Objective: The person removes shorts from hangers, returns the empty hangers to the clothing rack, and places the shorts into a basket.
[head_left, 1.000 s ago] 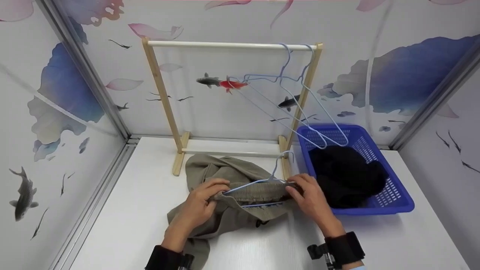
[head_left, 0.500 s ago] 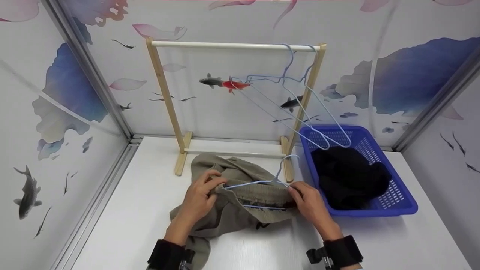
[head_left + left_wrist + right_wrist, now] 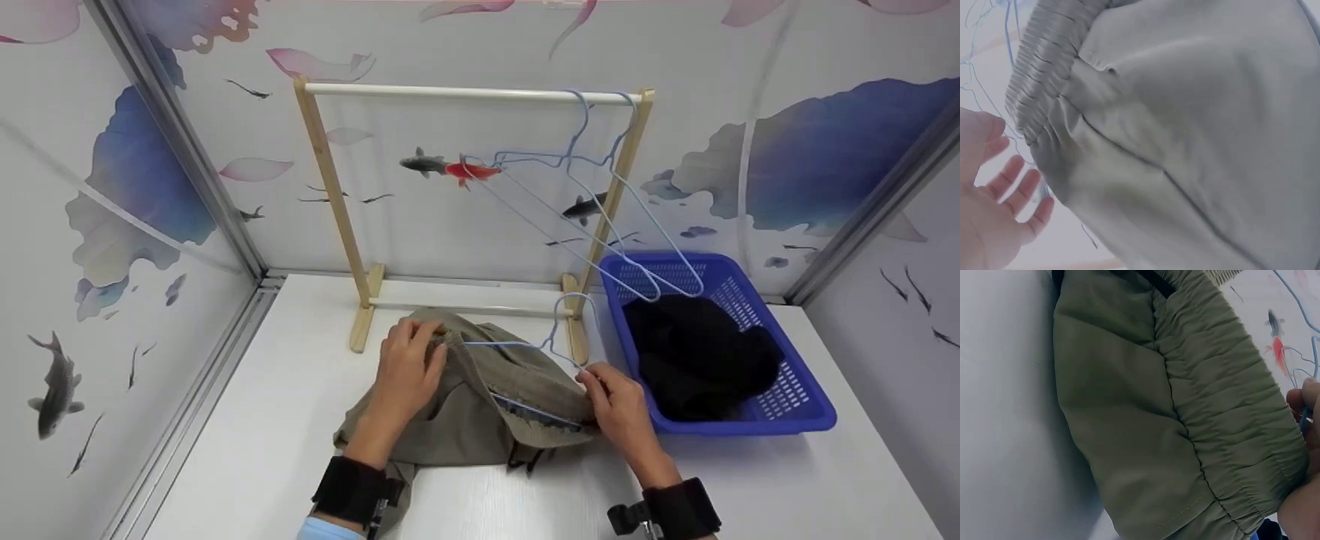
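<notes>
Grey-green pants (image 3: 465, 427) with a gathered elastic waistband (image 3: 1050, 62) lie bunched on the table, the waist opening facing up and right. A light blue wire hanger (image 3: 555, 330) sits partly in that opening; its hook and shoulder show above the waistband, and its lower bar shows inside. My right hand (image 3: 619, 397) pinches the hanger's right shoulder beside the waistband, also visible in the right wrist view. At the waistband's left end is my left hand (image 3: 409, 367); in the left wrist view its fingers are spread and loosely bent, with no cloth seen between them. The hanger's left end is hidden.
A clothes rack (image 3: 472, 92) with wooden posts stands behind the pants. Two blue wire hangers (image 3: 574, 157) hang at its right end, reaching over a blue plastic basket (image 3: 814, 416). Black cloth (image 3: 697, 356) lies in the basket. Printed panels surround the white table (image 3: 240, 390).
The left hand has moved up along the waistband's left end, and its grip there has loosened. The hanger's hook has risen and the waist opening has tilted. The right hand keeps pinching the hanger.
</notes>
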The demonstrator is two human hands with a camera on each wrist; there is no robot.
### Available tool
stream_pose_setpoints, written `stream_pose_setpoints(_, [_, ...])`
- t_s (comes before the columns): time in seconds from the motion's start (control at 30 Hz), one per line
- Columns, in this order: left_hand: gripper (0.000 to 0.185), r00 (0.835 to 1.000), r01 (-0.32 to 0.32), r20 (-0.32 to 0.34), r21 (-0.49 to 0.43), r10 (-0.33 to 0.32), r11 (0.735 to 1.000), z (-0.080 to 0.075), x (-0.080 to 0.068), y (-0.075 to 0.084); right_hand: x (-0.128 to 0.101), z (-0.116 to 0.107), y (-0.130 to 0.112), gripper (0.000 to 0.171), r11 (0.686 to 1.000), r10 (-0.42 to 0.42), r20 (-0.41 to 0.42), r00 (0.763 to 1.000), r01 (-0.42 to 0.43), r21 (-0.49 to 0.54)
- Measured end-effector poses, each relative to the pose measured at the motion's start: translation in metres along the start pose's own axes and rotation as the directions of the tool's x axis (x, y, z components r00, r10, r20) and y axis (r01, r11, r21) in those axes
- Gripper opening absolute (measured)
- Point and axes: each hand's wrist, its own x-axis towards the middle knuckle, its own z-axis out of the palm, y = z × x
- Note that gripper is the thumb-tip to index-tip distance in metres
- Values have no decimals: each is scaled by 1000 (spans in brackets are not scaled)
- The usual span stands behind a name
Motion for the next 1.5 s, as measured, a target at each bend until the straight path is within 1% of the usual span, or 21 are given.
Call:
stream_pose_setpoints(0.13, [35,999,48,-6,-32,-49,998,2,7,7,2,-1,-3,17,1000,-14,-75,997,15,12])
stream_pose_setpoints(0.2, [41,998,68,-2,-71,-68,995,3,12,10,4,-2,-5,17,1000,-18,-107,994,20,17])
stream_pose_setpoints(0.27, [48,996,95,14,-123,-94,988,4,16,13,6,-3,-7,17,999,-28,-135,990,31,22])
stream_pose_setpoints(0.37, [61,986,166,59,-191,-157,968,5,22,18,8,-4,-10,18,998,-45,-159,986,50,32])
stream_pose_setpoints(0.43, [68,973,227,89,-204,-213,952,5,25,21,8,-4,-12,20,997,-60,-170,984,67,36])
stream_pose_setpoints(0.5, [73,956,289,112,-200,-272,936,5,27,24,7,-4,-14,21,996,-71,-174,982,79,39])
stream_pose_setpoints(0.6, [78,929,368,123,-177,-350,913,9,26,26,2,-3,-15,22,995,-86,-176,981,94,40])
stream_pose_setpoints(0.67, [80,908,417,124,-163,-401,894,12,24,27,-4,-2,-14,23,995,-82,-158,984,91,48])
stream_pose_setpoints(0.8, [81,869,494,136,-156,-477,855,18,19,25,-14,-1,-13,25,993,-91,-126,988,99,64])
stream_pose_setpoints(0.87, [80,853,520,147,-163,-500,838,20,16,25,-17,0,-14,26,991,-104,-125,987,113,66])
stream_pose_setpoints(0.93, [79,846,533,145,-183,-514,826,21,13,24,-19,0,-15,27,990,-117,-133,984,126,62])
stream_pose_setpoints(1.03, [76,838,546,123,-217,-532,809,21,9,26,-21,2,-15,30,988,-134,-153,979,144,56])
stream_pose_setpoints(1.2, [67,835,540,58,-271,-547,797,20,2,27,-26,5,-12,34,984,-156,-183,971,169,55])
stream_pose_setpoints(1.27, [64,835,534,32,-281,-549,797,21,-1,27,-27,5,-11,33,986,-144,-179,973,157,60])
stream_pose_setpoints(1.4, [56,830,527,-12,-307,-557,792,20,-5,26,-28,3,-13,30,991,-108,-160,981,119,63])
stream_pose_setpoints(1.5, [47,822,528,-29,-333,-569,781,17,-8,26,-28,0,-15,27,993,-88,-155,984,100,68])
